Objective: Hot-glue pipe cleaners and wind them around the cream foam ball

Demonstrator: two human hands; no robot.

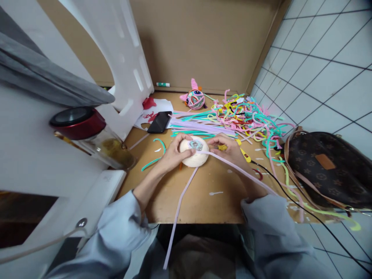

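Note:
A round white ball [190, 159] with a greenish patch on top is held above the table by my left hand [175, 152], its thumb pressed on the ball near the patch. A pale purple pipe cleaner [238, 168] runs from the top of the ball to the right across my right forearm. Another purple strip [180, 205] hangs from below the ball past the table's front edge. My right hand [228, 148] is at the ball's right side, fingers bent close together; what they hold, if anything, is hidden.
Purple and green pipe cleaners [203, 124] and a tangled heap [247, 116] lie behind. Around them are a pink-eared ball figure [195, 98], black phone [159, 122], yellow glue gun [244, 152] with cable, glass bottle [107, 149] at left and brown bag [328, 166] at right.

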